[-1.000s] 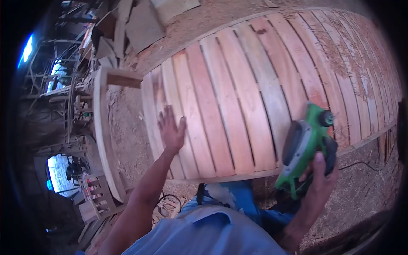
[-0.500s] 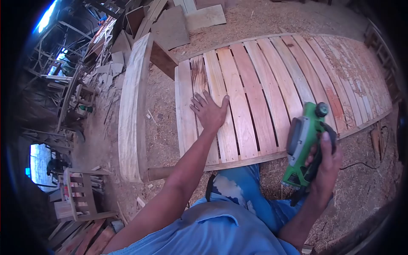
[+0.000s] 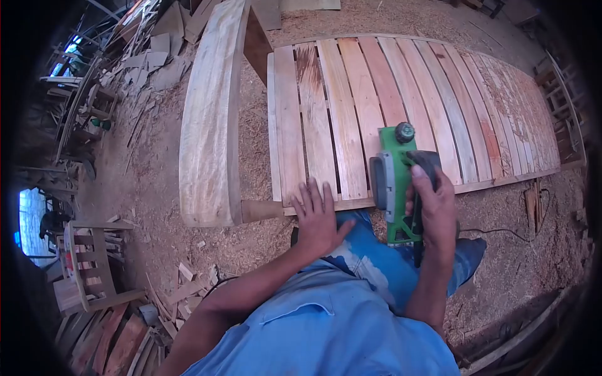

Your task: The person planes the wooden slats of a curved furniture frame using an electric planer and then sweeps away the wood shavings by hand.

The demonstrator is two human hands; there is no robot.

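My right hand (image 3: 434, 207) is wrapped round the rear handle of a green electric hand planer (image 3: 396, 178). The planer is at the near edge of a slatted wooden panel (image 3: 376, 94), its front over the slats; whether it touches them I cannot tell. Near the panel's left front corner, my left hand (image 3: 316, 219) lies with fingers spread, the fingertips on the front rail. The slats run away from me with narrow dark gaps. One slat has a rough dark brown patch (image 3: 308, 62) at its far end.
A thick pale wooden beam (image 3: 210, 125) stands left of the panel. Shavings (image 3: 527, 94) cover the panel's right part. A dark cord (image 3: 501, 232) trails on the littered floor at right. A small wooden chair frame (image 3: 94, 269) and scrap boards (image 3: 119, 341) lie at lower left.
My left hand has slid back from the middle of the slats to the near rail. My right hand has brought the planer leftward. The view has shifted a little.
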